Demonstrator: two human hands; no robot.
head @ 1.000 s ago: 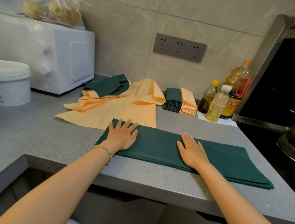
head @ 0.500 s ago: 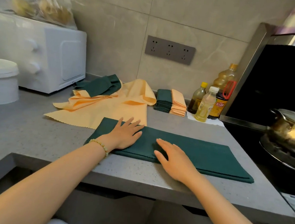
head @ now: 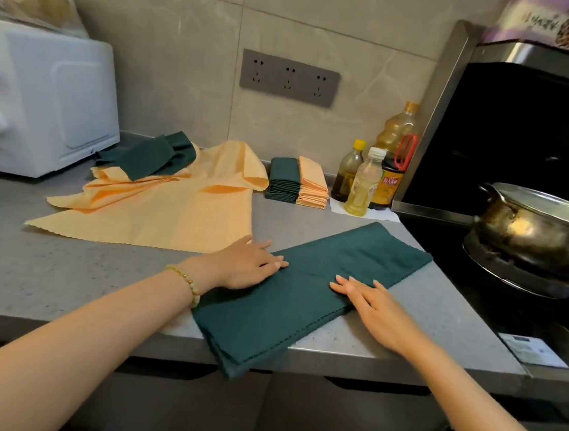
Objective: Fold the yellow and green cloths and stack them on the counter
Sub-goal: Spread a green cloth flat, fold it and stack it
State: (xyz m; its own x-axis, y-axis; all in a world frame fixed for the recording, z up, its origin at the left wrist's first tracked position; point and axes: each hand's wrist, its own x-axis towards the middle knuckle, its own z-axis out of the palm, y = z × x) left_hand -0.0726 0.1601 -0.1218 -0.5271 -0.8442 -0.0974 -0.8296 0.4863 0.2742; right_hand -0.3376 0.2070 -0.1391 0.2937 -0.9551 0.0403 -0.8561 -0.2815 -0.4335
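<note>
Home kitchen: stove pot [head: 537,223], oil bottles [head: 374,178], microwave [head: 45,98], grey counter [head: 64,275].

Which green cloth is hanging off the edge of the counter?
The long folded green cloth under both hands; its near corner droops past the counter edge. The crumpled green cloth and the folded green stack sit farther back.

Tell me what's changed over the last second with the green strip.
The folded green cloth has swung from lying along the counter edge to diagonal, its near end now overhanging. Left hand and right hand stay flat on it. The stacks are untouched.
</note>
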